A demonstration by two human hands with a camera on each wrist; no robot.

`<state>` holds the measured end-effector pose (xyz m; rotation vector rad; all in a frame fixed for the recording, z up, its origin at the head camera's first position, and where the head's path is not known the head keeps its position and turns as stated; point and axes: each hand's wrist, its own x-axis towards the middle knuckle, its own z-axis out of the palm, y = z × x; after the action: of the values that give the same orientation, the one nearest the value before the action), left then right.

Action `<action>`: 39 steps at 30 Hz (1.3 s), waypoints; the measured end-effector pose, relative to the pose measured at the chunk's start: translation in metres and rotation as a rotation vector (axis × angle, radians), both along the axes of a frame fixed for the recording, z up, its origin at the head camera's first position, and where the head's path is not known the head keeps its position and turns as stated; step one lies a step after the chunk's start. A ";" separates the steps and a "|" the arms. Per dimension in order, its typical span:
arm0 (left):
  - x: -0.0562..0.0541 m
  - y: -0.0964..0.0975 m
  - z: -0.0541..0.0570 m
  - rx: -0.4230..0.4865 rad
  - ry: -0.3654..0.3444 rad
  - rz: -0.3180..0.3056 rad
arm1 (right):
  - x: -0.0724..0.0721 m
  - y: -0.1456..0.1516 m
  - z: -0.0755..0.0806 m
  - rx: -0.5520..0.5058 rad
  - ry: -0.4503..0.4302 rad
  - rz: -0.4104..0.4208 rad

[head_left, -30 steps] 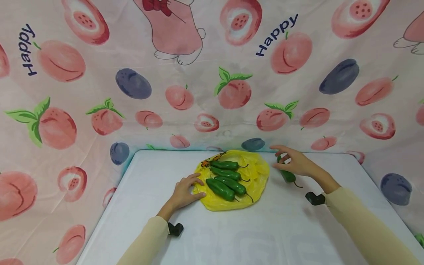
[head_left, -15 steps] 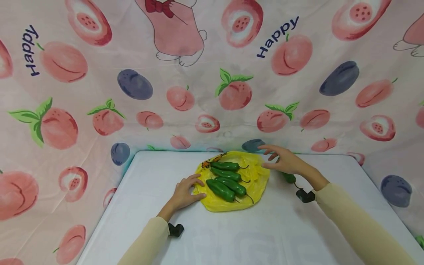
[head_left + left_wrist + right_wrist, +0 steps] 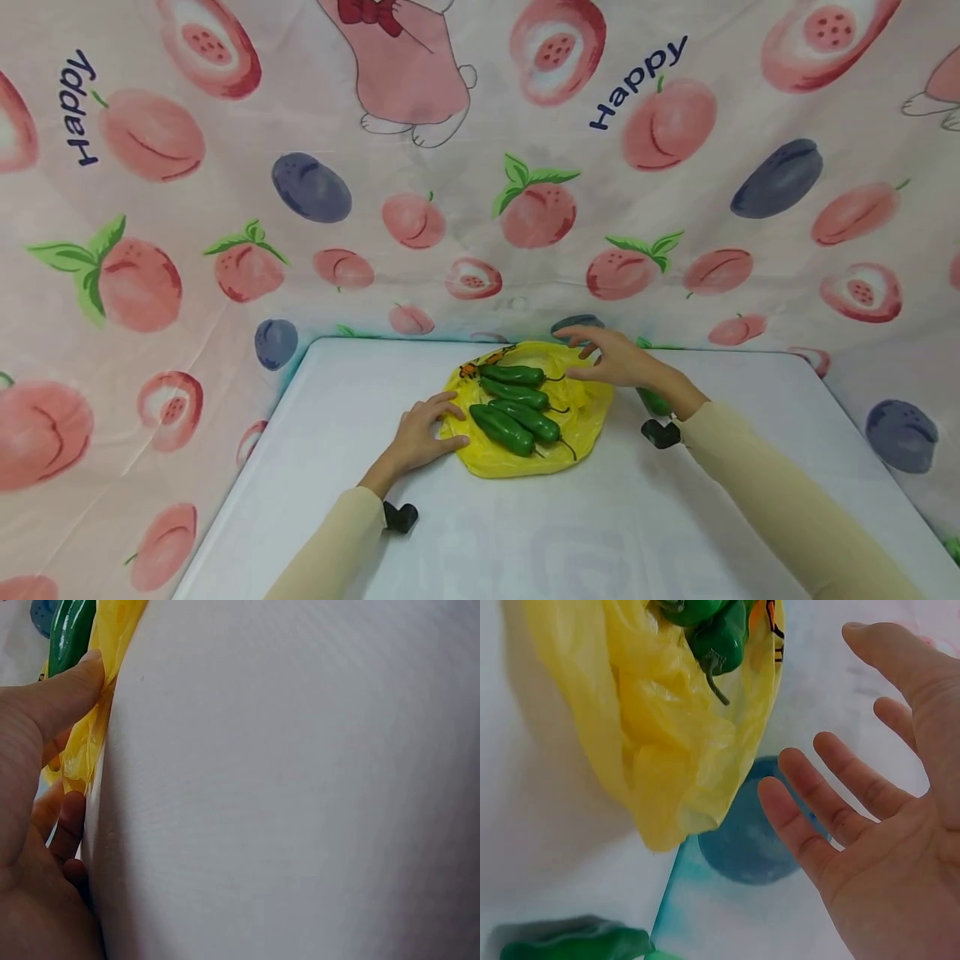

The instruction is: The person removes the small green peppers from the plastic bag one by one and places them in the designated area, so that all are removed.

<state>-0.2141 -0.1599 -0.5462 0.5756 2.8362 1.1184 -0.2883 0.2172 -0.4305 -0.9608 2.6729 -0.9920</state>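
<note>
Left hand (image 3: 418, 433) curled round the yellow bag (image 3: 588, 421) at its left rim; grip looks light. Right hand (image 3: 618, 358) spread, holding nothing, over the bag's far right side. Four green peppers (image 3: 525, 419) lie in the bag; loose pepper (image 3: 655, 402) on the table (image 3: 562, 533), right. Step seems: arranging the bag. Next probably calls for right fingers closing on plastic.

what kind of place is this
Likely an indoor tabletop set up for recording, though a home corner is possible. A white table stands against a creased, fruit-print backdrop, and small black devices sit at both sleeve cuffs.
</note>
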 end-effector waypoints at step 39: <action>-0.002 0.000 0.000 -0.003 -0.006 0.003 | -0.035 -0.070 -0.038 0.170 -0.120 0.104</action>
<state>-0.2164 -0.1600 -0.5464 0.5671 2.8347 1.1139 -0.3237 0.1473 -0.4690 -0.9618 2.5316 -0.7620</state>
